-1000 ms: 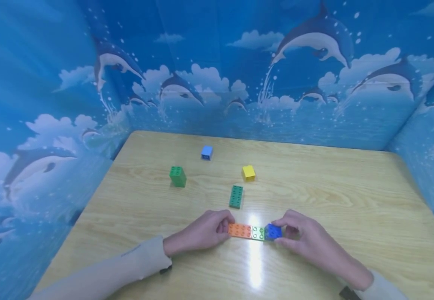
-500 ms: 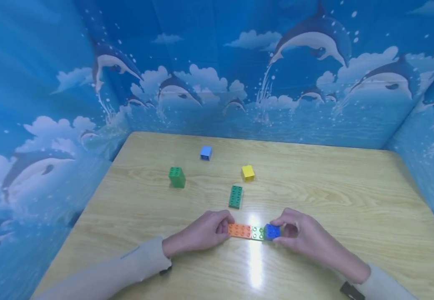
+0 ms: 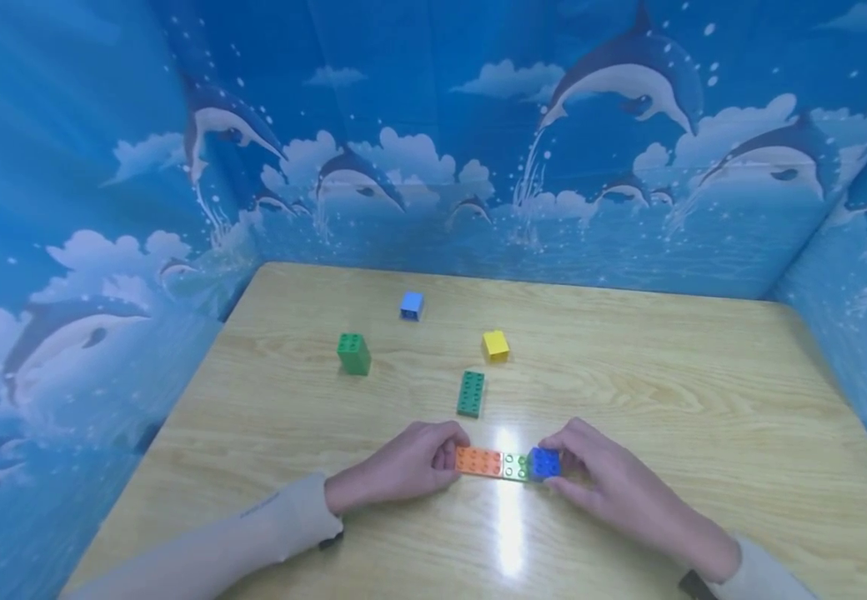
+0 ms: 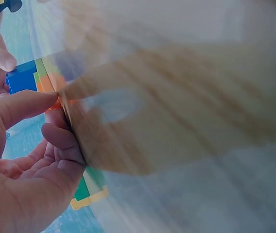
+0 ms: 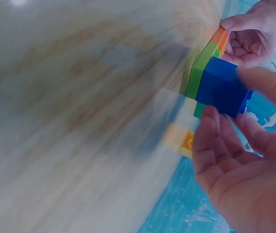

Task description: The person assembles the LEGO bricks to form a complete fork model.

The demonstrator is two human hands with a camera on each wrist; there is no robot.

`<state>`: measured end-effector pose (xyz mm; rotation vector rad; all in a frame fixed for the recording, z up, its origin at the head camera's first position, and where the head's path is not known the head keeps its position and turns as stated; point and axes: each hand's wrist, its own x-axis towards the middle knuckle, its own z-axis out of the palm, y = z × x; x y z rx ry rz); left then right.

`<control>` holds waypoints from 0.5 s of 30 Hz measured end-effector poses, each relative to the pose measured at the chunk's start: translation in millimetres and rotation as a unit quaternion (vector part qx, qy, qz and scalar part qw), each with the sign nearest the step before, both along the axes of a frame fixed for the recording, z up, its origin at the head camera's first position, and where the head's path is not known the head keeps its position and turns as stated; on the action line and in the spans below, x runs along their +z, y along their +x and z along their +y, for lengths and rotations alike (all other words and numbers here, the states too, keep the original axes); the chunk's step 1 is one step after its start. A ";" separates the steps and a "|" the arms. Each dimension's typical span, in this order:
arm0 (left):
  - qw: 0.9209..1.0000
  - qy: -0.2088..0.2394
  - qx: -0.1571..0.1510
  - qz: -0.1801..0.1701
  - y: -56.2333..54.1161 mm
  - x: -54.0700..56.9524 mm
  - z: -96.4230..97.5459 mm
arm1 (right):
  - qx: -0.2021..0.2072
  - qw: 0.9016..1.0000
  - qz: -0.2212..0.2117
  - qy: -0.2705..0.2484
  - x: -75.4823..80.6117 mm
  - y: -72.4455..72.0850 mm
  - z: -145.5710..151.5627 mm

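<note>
On the table in front of me lies a row of building bricks. Its left end is a flat orange brick (image 3: 479, 461), and my left hand (image 3: 407, 467) pinches that end between thumb and fingers. Beside the orange brick is a light green brick (image 3: 515, 467) with bare studs. A dark blue brick (image 3: 544, 463) sits on the light green one's right end, standing higher than the row. My right hand (image 3: 613, 483) holds the blue brick, thumb and fingers on opposite sides; the right wrist view shows them around the blue brick (image 5: 220, 87).
Beyond the hands lies a flat dark green brick (image 3: 471, 394). Farther back are a yellow brick (image 3: 496, 346), a tall green brick stack (image 3: 354, 355) and a lighter blue brick (image 3: 412, 306). Dolphin-print cloth (image 3: 433, 225) walls the table's back and sides.
My right hand's fingers have shifted slightly around the dark blue brick, which has moved a little left with the view. My left hand and the orange brick look unchanged.
</note>
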<state>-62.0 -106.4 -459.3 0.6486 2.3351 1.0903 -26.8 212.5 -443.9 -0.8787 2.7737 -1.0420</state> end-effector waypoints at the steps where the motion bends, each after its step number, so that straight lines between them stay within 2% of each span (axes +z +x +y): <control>1: 1.000 0.000 0.000 0.000 -0.2 -0.2 0.3 | -0.010 1.000 -0.003 0.007 1.1 0.4 -0.2; 5: 1.000 -0.001 0.000 0.001 -0.5 -1.6 1.3 | -0.054 0.998 -0.037 0.023 7.7 -0.6 0.8; 10: 1.000 -0.006 0.004 0.002 -0.2 -1.0 1.2 | -0.093 0.991 -0.099 -0.010 15.9 -12.8 2.4; 15: 1.000 -0.011 0.007 0.001 -0.3 -0.3 0.9 | -0.108 0.989 -0.084 -0.057 13.3 -32.7 3.0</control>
